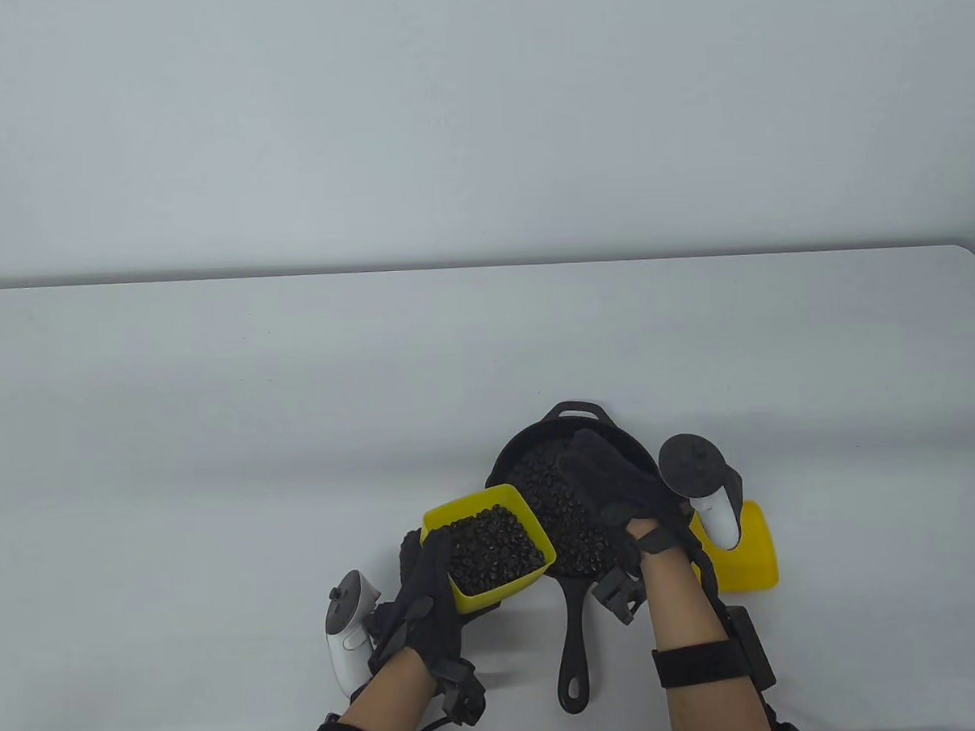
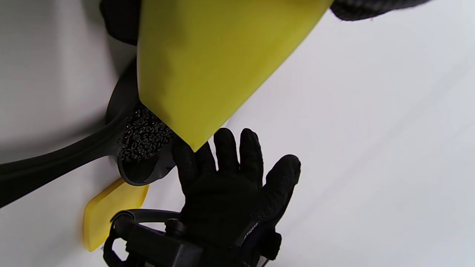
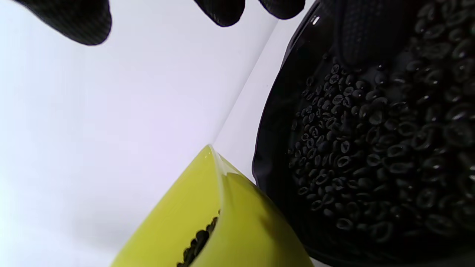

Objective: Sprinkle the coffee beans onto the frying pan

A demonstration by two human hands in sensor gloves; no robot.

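1. White table (image 1: 216, 442) against a plain pale wall; all the action is bunched at the near edge, centre-right.
2. Cast-iron frying pan (image 1: 517, 461) sits flat on the table, long handle pointing toward the person, small helper loop at the far rim. Its floor already carries a thick layer of coffee beans (image 1: 563, 516).
3. Left hand (image 1: 429, 594) grips a yellow square tub (image 1: 489, 547) from its left side and underneath, lifted off the table. Tub is still well filled with beans; its right corner overhangs the pan's left rim.
4. Right hand (image 1: 614, 481) hovers over the pan's right half, palm down, fingers spread and loose. Holding nothing that I can see. In the right wrist view one fingertip (image 3: 363, 33) hangs just above the beans; contact unclear.
5. Yellow lid (image 1: 746, 548) lies flat on the table just right of the pan, partly under the right wrist tracker.
6. Step, as a judgement: mid-sprinkle, well along, since the pan is mostly covered. Right hand looks placed either to scatter or to level the beans.
7. Next move probably calls for the right hand to go back to the tub for another pinch, or the left to tip the tub further over the rim.
8. Risk: beans spilling past the left rim onto the table.
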